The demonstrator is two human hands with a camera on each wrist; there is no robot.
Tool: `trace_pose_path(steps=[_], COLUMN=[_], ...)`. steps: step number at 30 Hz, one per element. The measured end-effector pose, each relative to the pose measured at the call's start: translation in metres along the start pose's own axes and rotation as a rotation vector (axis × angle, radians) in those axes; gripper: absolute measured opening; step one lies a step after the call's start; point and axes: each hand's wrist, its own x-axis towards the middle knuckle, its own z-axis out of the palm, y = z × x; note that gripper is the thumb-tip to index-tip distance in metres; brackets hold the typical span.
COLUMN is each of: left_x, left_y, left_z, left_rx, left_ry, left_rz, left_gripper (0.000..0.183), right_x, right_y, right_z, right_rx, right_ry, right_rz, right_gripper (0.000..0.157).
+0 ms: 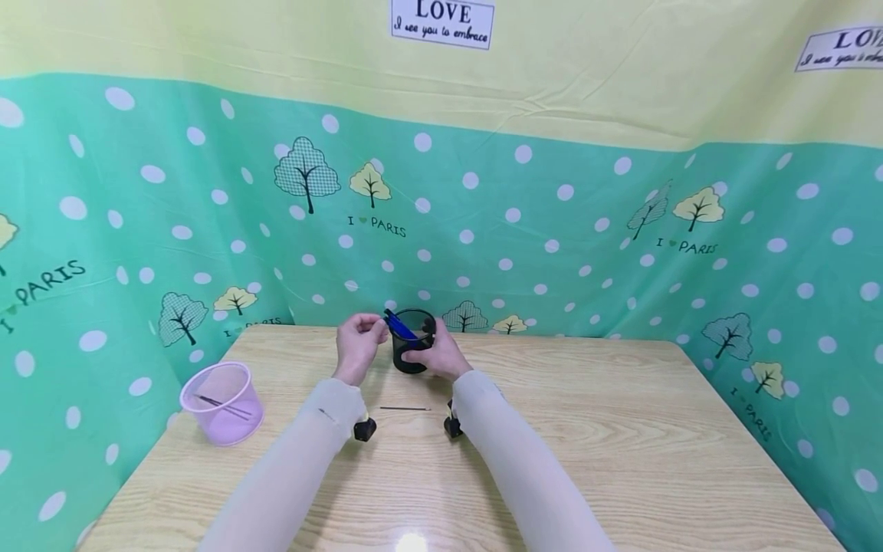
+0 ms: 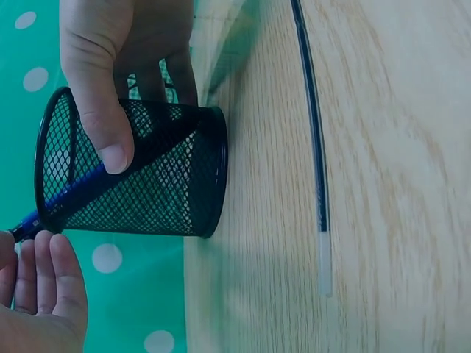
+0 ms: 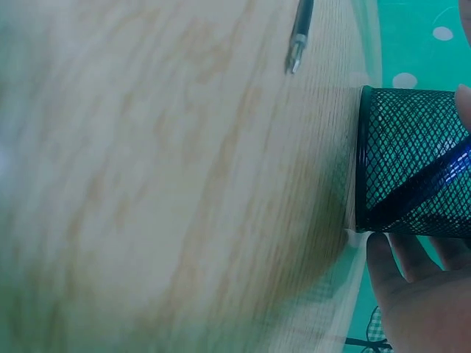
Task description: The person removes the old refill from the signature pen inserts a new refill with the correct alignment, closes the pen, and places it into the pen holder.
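A black mesh pen holder (image 1: 408, 359) stands near the table's back edge, and my right hand (image 1: 444, 354) grips it from the right side. In the left wrist view the right thumb lies across the mesh. A blue pen (image 2: 77, 190) leans inside, its upper end sticking out past the rim. At that end my left hand (image 1: 360, 345) pinches the pen between thumb and fingertips. Nearer than the holder, a thin dark pen refill (image 1: 405, 409) lies on the table; its pale end shows in the left wrist view and its tip in the right wrist view.
A lilac mesh basket (image 1: 224, 418) stands at the table's left edge, with thin dark sticks inside. Behind the wooden table (image 1: 586, 429) hangs a green and yellow curtain (image 1: 483, 207) with dots and trees. Black wrist devices sit under both sleeves.
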Motion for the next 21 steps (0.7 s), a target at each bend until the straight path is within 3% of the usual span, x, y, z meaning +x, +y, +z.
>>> trace_pose_path(steps=[10, 21], left_x=[-0.004, -0.014], left_y=[-0.001, 0.0], left_z=[-0.006, -0.009], left_rx=[0.074, 0.182], left_ry=[-0.037, -0.081], left_rz=[-0.015, 0.039], left_gripper=[0.019, 0.016], right_x=[-0.008, -0.024], right_y=[0.001, -0.005], right_z=[-0.006, -0.019], right_rx=[0.045, 0.07], right_ry=[-0.021, -0.013], right_rz=[-0.006, 0.017], right_gripper=[0.096, 0.098])
